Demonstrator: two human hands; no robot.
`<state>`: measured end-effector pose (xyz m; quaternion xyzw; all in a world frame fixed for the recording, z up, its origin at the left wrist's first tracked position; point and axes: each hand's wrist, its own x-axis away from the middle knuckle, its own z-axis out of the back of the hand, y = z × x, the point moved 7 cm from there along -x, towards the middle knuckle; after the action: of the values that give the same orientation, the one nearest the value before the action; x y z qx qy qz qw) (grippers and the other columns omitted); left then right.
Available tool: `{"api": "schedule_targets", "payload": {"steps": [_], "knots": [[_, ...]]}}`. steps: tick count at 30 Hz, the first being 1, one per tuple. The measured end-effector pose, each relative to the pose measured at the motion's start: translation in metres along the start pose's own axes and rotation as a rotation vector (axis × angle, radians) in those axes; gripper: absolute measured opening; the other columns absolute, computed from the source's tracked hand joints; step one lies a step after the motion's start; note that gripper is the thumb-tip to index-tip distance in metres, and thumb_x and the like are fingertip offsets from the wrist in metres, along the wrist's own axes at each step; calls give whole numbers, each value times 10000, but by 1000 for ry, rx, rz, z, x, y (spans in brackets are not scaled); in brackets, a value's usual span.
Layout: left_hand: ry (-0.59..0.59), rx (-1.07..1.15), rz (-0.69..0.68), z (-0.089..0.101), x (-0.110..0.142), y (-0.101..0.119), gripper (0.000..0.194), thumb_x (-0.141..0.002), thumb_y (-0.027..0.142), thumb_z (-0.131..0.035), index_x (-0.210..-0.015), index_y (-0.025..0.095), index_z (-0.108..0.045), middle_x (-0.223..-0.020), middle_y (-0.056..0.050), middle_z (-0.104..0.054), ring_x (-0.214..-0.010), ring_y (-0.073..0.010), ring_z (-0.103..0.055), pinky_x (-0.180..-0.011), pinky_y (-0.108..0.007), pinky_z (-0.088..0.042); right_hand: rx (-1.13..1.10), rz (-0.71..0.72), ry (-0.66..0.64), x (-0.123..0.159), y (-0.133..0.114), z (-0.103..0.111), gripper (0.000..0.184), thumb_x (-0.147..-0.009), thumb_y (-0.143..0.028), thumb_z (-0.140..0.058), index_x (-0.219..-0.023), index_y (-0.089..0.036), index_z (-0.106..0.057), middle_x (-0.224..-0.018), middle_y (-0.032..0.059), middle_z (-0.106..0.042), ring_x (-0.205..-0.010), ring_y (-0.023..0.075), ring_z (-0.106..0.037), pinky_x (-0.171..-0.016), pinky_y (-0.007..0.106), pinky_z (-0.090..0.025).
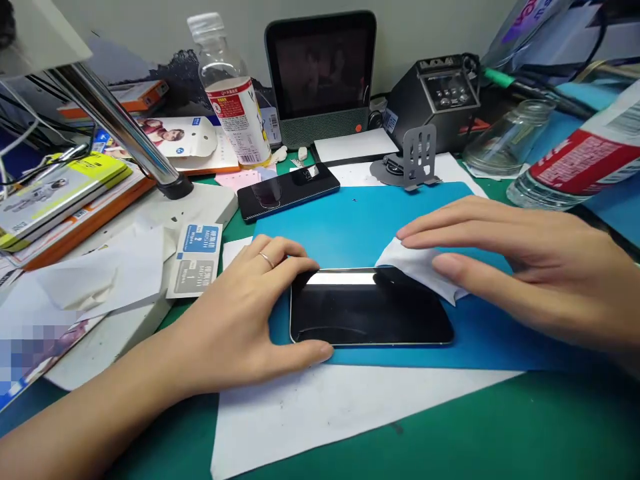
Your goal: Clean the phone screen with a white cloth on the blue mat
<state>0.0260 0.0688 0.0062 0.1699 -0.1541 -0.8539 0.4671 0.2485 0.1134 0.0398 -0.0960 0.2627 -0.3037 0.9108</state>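
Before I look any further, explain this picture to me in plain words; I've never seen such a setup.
There is no machine here, only one person's bare hands. The single picture comes from a camera worn on the head, looking forward and down.

The left hand grips the left end of a black-screened smartphone, thumb at the near edge. The right hand holds a white cloth at its far right corner.

The smartphone lies on a blue mat. Beyond it sits a second smartphone; to the left is a wipes packet. Behind stand a plastic bottle and a smart display.
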Motion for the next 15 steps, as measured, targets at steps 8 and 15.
{"api": "schedule_targets", "payload": {"steps": [8, 15], "knots": [[30, 106, 63, -1, 1, -1, 631, -684, 488, -828, -1219, 326, -535, -1220, -82, -581, -1134, -335, -544, -918, -493, -526, -19, -9, -62, 7, 4, -17, 312, -959, -441, -548, -1235, -387, -683, -1269, 4, -691, -1142, 282, -659, -815, 409, -631], [13, 102, 71, -2, 1, -1, 643, -684, 474, -828, -1228, 325, -520, -1241, -77, -571, -1123, -331, -535, -895, -472, -526, 41, -32, -31, 7, 9, -15, 228, -933, -398, -576, -1128, -388, -694, -1128, 5, -706, -1040, 259, -665, -682, 374, -610]]}}
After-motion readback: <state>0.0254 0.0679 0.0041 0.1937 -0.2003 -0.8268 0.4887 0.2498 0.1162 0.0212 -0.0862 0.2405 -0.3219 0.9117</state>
